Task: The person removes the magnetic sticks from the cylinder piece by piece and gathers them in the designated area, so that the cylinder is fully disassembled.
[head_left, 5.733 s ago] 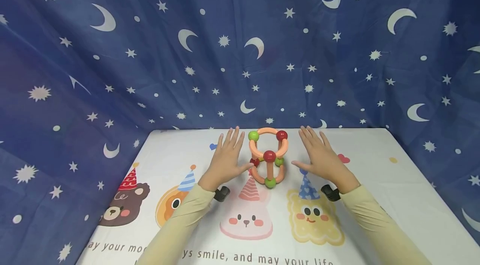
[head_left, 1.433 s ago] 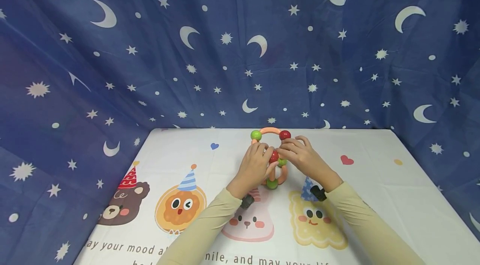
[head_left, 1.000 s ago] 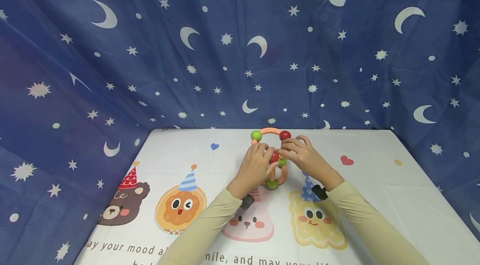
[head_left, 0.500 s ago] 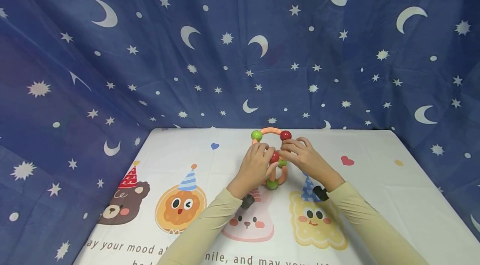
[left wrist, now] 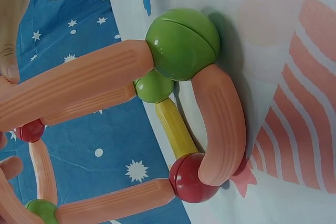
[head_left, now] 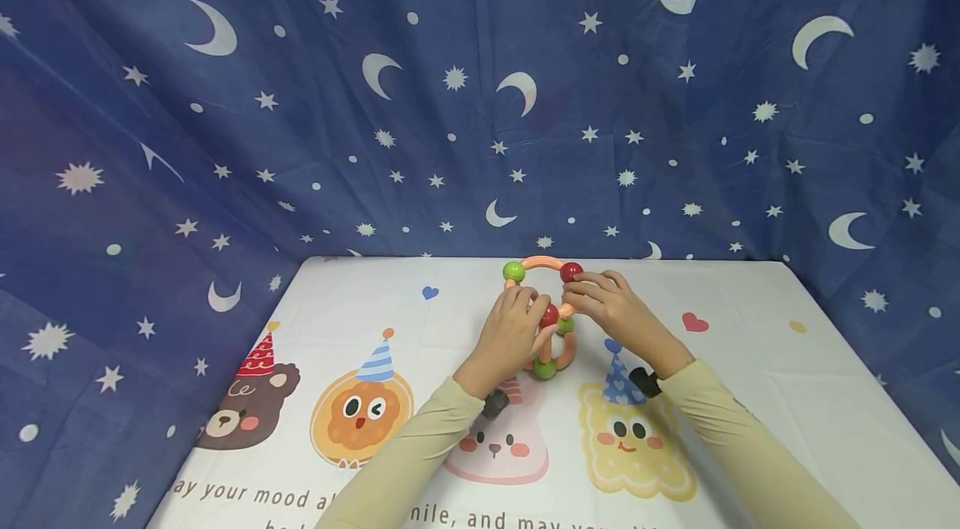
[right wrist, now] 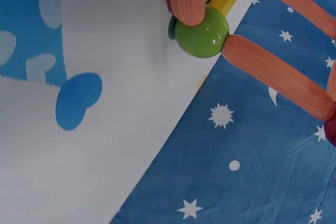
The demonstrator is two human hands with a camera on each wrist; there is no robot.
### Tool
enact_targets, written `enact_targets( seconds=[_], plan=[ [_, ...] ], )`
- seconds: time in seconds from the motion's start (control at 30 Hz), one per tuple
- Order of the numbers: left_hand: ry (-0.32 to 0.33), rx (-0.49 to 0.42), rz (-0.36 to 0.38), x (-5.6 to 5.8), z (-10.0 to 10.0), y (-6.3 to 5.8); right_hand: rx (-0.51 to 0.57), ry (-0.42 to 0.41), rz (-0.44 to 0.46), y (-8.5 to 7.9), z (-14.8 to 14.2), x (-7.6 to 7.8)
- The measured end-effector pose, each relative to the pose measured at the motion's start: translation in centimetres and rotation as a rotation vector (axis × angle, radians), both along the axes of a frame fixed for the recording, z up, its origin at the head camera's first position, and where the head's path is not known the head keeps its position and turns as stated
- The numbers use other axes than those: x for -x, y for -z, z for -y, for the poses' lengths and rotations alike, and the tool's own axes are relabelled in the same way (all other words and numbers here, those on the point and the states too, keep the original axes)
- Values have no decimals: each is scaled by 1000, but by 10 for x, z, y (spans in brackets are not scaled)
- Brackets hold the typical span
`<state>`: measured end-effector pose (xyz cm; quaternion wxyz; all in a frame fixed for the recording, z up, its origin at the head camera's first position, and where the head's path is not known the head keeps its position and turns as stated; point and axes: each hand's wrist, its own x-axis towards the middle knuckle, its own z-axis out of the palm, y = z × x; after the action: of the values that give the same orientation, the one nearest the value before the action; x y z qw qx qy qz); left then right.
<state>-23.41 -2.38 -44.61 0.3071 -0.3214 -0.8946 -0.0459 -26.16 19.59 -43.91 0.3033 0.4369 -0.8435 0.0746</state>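
A magnetic ball-and-rod toy frame [head_left: 542, 262] stands upright on the printed white cloth, with curved orange rods and red and green balls at its corners. My left hand [head_left: 504, 339] grips its upper left side, fingers bent over the curved rod beside the front red ball [head_left: 550, 314]. From the right, my right hand [head_left: 626, 314] has its fingers bent over the upper right curved rod, close to the rear red ball [head_left: 571, 271]; its thumb is hidden. The left wrist view shows a lower green ball [left wrist: 182, 44] and a yellow rod [left wrist: 176, 127]. No right-hand fingers show in the right wrist view.
The white tablecloth [head_left: 750, 412] carries printed cartoon figures, hearts and lettering. A dark blue curtain [head_left: 420, 96] with moons and stars hangs behind the table and along its sides. Each wrist bears a small black device.
Both hands were spread flat beside the frame, then came in to its upper rods. Over the last half second my right hand shifted slightly up and right, exposing more curved rod; my left stayed still.
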Motion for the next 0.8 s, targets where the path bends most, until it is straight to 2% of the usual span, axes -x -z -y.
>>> enact_targets(
  seconds=[0.3,0.57,0.8],
  plan=[
    [-4,3,2,0,0,0,24,3,3,10,-1,-2],
    [-3,2,0,0,0,1,34,-2,1,10,-2,-4],
    [4,-13,-5,0,0,1,0,29,23,10,-3,-6]
  ],
)
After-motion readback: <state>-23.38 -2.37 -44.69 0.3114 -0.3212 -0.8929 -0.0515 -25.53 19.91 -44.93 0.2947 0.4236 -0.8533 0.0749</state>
